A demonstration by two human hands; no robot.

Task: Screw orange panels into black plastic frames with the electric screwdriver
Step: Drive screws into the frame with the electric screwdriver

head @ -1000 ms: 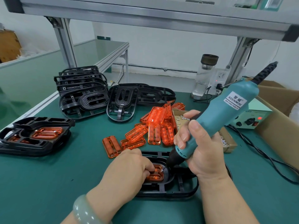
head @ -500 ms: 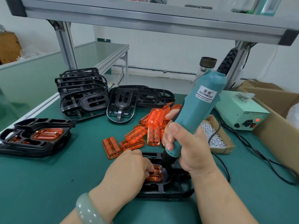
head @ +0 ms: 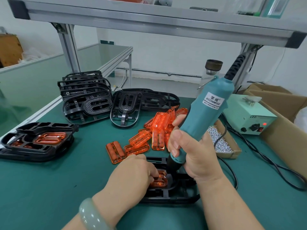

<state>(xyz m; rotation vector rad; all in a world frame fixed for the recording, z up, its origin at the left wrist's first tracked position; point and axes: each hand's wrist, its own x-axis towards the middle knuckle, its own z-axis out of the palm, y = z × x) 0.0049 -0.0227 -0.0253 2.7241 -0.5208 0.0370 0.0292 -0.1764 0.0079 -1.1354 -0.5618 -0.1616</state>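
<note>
A black plastic frame (head: 179, 193) lies on the green mat near me, with an orange panel (head: 160, 180) seated in it. My left hand (head: 132, 176) has its fingers curled down onto the panel's left part and covers it. My right hand (head: 191, 153) grips the teal electric screwdriver (head: 206, 117), which stands nearly upright with its black tip (head: 167, 171) at the panel's right end. Loose orange panels (head: 154, 130) lie in a heap just behind.
Stacks of black frames (head: 86, 97) stand at the back left, and frames with orange panels fitted (head: 39, 140) lie at the left. A cardboard tray of screws (head: 221, 143), a power box (head: 249, 117), its cables, a bottle (head: 211, 70) and a cardboard box (head: 285, 123) fill the right.
The screwdriver has swung from leaning far right to nearly upright, and its tip has come down at the panel's right end. My left hand has stayed on the panel.
</note>
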